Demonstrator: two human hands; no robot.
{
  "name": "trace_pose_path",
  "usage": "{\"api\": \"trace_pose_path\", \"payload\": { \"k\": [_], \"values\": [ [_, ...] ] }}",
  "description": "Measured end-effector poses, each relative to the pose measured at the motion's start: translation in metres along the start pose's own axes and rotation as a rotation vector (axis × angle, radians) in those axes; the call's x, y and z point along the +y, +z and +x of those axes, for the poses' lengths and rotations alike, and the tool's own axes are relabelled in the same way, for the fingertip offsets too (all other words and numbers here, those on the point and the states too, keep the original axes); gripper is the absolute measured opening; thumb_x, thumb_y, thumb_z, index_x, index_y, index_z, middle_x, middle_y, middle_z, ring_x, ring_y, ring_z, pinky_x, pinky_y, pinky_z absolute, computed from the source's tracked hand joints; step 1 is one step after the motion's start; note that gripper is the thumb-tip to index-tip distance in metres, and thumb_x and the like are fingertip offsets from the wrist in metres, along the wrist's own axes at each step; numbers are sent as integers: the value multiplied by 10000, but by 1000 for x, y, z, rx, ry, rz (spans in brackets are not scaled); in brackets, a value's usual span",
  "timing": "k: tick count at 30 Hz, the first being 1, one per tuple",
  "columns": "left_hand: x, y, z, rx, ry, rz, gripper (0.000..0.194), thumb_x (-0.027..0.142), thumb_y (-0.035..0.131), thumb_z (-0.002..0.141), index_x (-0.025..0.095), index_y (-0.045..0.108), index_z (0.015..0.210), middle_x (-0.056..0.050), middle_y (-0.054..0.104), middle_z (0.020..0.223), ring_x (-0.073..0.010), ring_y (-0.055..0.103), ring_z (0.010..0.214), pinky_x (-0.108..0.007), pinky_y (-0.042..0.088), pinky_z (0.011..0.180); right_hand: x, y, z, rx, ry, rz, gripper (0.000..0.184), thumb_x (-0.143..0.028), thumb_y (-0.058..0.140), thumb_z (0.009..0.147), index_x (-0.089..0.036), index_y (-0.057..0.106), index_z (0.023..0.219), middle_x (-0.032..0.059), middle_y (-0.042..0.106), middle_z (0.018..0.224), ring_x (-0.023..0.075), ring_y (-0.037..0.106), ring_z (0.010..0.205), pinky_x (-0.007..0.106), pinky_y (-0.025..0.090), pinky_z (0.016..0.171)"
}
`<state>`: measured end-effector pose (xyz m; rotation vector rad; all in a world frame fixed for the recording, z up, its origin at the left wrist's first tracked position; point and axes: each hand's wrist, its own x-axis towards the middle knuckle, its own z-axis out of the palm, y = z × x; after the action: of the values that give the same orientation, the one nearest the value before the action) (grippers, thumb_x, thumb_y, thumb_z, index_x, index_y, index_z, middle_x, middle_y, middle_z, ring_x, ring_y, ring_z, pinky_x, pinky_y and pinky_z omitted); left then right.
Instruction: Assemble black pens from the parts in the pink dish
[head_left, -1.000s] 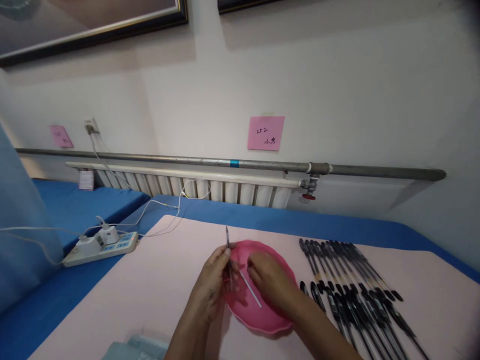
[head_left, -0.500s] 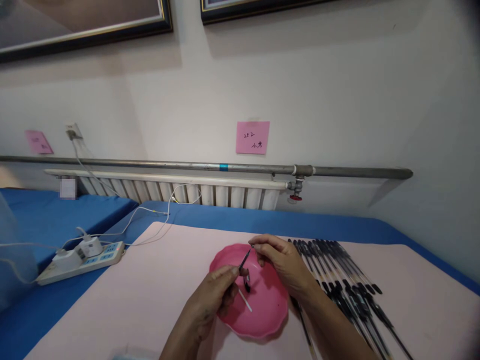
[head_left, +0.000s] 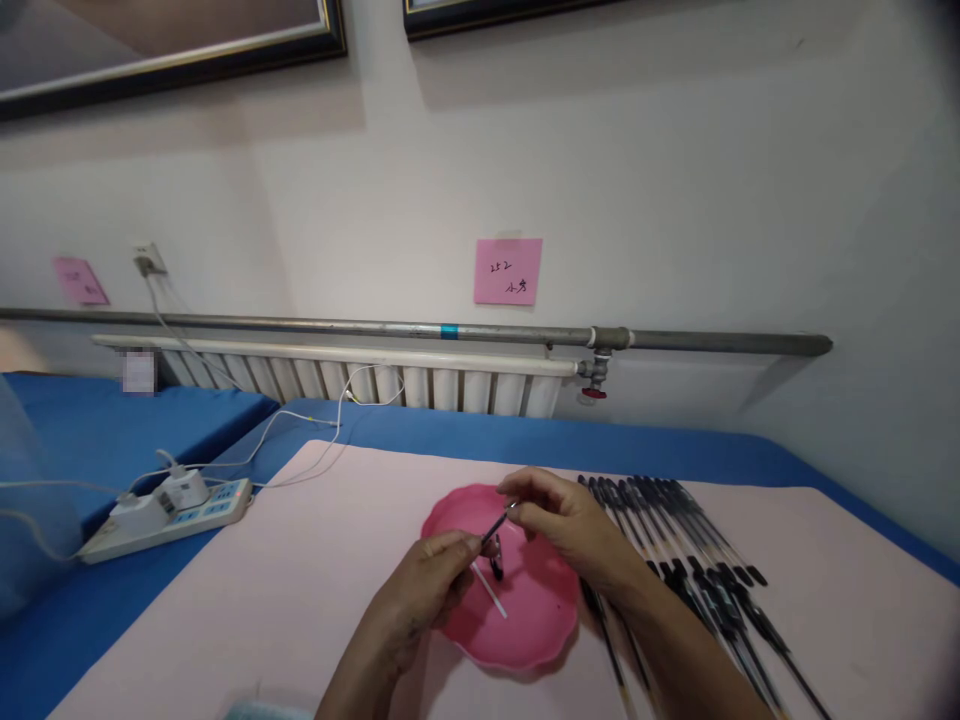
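Observation:
My left hand (head_left: 431,580) pinches a slim dark rod (head_left: 495,526) between thumb and index finger, over the pink scalloped plate (head_left: 525,640). My right hand (head_left: 559,515) reaches from the other side, its fingertips closed at the rod's far end, where a small shiny bit shows. The rod's exact kind is too small to make out. Below the left fingertips appears a small black-and-silver piece (head_left: 497,560); I cannot tell whether it is held or lies on the plate. A thin white stick (head_left: 491,592) slants over the plate beside the left fingers, its upper end hidden.
Black-capped pens (head_left: 652,510) lie in a row to the right, with more pens (head_left: 720,610) nearer, partly behind my right forearm. Pink paper (head_left: 300,560) covers the blue table (head_left: 442,425). A power strip (head_left: 217,505) with cables sits left; a radiator (head_left: 412,385) runs behind.
The dark rod has tilted flatter, its far end lower, and a shiny bit now shows at my right fingertips. Both hands stay over the plate.

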<state>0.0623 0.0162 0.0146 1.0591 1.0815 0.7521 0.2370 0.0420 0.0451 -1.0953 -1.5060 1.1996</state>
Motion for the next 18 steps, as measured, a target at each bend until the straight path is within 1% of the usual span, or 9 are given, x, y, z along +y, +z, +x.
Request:
{"api": "trace_pose_path", "payload": {
  "k": [4,7,9,12,14,16,18],
  "values": [
    [1,1,1,-5,-6,-44,360,499,536,727,147,585,781,79,337,493,-42,195,417,-213,88,406,0,0,1,3,38,131,144,-187,636,625,-193,624,769,-55,552,632,90,474,553,237,377,546],
    [1,0,0,-57,-47,-129,357,481,531,740,149,600,850,80,332,514,-33,148,415,-208,48,401,1,-1,2,-7,17,195,145,-177,643,629,-196,632,773,-52,565,642,89,480,556,239,377,549],
    [0,0,0,-117,-80,-202,350,465,523,751,154,606,889,81,318,521,-31,124,412,-202,26,394,3,-2,2,0,-3,220,151,-177,652,632,-202,638,780,-45,581,669,91,488,568,243,383,556],
    [-2,-2,-2,-214,-117,-299,331,447,518,759,154,609,884,85,284,509,-31,114,405,-191,18,377,5,-3,2,2,-32,243,172,-178,665,628,-208,641,795,-31,600,714,97,497,586,247,396,558],
    [-2,-2,-2,-256,-138,-335,316,439,517,763,153,607,862,88,260,498,-31,108,401,-184,18,367,6,-3,2,-13,-56,238,180,-177,666,634,-208,641,809,-23,606,729,101,504,600,246,404,558],
    [-2,-3,-3,-268,-150,-349,308,433,513,768,151,606,849,90,250,492,-29,97,394,-181,15,360,5,-3,2,-19,-68,206,175,-176,670,637,-204,639,806,-17,610,737,103,512,614,244,413,568],
    [-2,-3,-3,-256,-147,-351,308,430,511,769,147,607,845,89,261,491,-26,98,390,-180,16,357,3,-2,1,-14,-65,177,168,-182,675,636,-201,636,798,-16,612,738,102,516,613,243,417,572]
  ]
}}
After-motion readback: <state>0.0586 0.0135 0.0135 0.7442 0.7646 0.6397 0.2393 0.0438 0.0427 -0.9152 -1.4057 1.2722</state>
